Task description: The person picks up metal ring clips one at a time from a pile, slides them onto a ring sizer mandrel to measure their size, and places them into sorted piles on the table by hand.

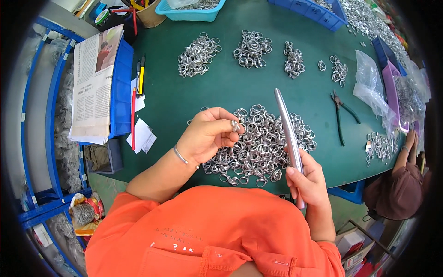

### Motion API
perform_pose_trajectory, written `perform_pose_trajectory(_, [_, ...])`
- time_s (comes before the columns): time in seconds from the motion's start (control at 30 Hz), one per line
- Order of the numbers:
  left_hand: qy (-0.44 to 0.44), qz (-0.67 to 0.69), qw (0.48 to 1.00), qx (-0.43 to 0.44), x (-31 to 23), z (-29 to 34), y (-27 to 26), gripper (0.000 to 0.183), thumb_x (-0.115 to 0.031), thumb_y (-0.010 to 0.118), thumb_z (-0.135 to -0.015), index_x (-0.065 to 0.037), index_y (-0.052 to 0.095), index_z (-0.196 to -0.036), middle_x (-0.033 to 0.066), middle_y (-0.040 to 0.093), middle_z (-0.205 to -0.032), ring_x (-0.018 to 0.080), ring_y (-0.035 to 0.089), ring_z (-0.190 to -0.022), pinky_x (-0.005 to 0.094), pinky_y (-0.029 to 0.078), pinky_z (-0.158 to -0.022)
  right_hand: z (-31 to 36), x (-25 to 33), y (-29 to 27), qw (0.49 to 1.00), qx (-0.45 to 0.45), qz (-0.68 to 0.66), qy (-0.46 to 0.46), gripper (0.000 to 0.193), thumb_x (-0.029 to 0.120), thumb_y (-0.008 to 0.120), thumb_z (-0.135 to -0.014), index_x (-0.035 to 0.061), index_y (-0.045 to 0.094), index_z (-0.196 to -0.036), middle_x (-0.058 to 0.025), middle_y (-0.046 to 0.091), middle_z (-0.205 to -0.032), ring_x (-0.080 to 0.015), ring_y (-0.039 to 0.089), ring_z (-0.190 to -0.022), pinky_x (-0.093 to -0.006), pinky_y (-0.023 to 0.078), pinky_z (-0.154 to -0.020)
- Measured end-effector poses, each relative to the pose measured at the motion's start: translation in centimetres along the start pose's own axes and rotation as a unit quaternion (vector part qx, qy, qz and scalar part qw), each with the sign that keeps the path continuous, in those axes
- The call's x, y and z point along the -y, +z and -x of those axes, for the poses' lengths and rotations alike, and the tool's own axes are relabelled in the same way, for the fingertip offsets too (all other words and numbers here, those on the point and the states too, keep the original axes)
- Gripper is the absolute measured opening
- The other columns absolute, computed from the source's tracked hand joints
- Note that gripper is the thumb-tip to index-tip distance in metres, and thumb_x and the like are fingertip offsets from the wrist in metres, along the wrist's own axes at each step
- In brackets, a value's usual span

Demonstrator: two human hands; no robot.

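Note:
A small silver ring (236,125) is pinched between the thumb and fingers of my left hand (210,131), just over the left side of a large heap of silver rings (258,150). My right hand (308,177) grips a tapered metal ring mandrel (287,124) by its thick lower end, its narrow tip pointing up and away from me. The mandrel passes above the heap's right part and hides some rings there. No ring shows on the mandrel.
Smaller ring piles (198,55) line the far side of the green table (161,97). Green-handled pliers (340,115) and a plastic bag (369,87) lie to the right. A newspaper (94,83) rests over a blue bin (122,92) at left. Another person (399,184) sits at far right.

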State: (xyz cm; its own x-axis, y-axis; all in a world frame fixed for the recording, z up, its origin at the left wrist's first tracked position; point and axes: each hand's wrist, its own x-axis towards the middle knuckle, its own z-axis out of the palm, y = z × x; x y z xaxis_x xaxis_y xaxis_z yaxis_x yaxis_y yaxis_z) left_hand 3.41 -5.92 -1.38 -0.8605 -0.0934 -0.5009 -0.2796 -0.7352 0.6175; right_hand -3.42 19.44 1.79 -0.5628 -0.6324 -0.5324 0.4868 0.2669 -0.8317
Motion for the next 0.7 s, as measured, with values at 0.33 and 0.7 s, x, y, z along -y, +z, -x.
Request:
perform_pose_trajectory(0.33, [0.058,-0.048,0.996,-0.05,0.3,0.3,0.8,0.022,0.001,0.053,-0.083,0.004,0.056,-0.104,0.0095,0.061,-0.086,0.0192,0.064,-0.078,0.0273,0.055,-0.066,0.3,-0.6,0.0,1.0,-0.003,-0.017,-0.005,0.042,0.005,0.052,-0.086,-0.0026,0.039,-0.126,-0.0007,0.051,-0.066,-0.0038,0.043,-0.041,-0.0172,0.034,-0.037])
perform_pose_trajectory(0.7, [0.074,0.048,0.995,0.048,0.6,-0.2,-0.4,0.02,-0.007,0.052,-0.089,0.001,0.056,-0.107,0.0129,0.062,-0.093,0.0114,0.06,-0.073,0.0226,0.052,-0.064,0.5,-0.6,0.1,1.0,0.016,0.017,-0.018,0.043,0.004,0.055,-0.084,-0.0016,0.041,-0.125,0.0021,0.05,-0.065,-0.0028,0.044,-0.043,-0.0178,0.034,-0.036])
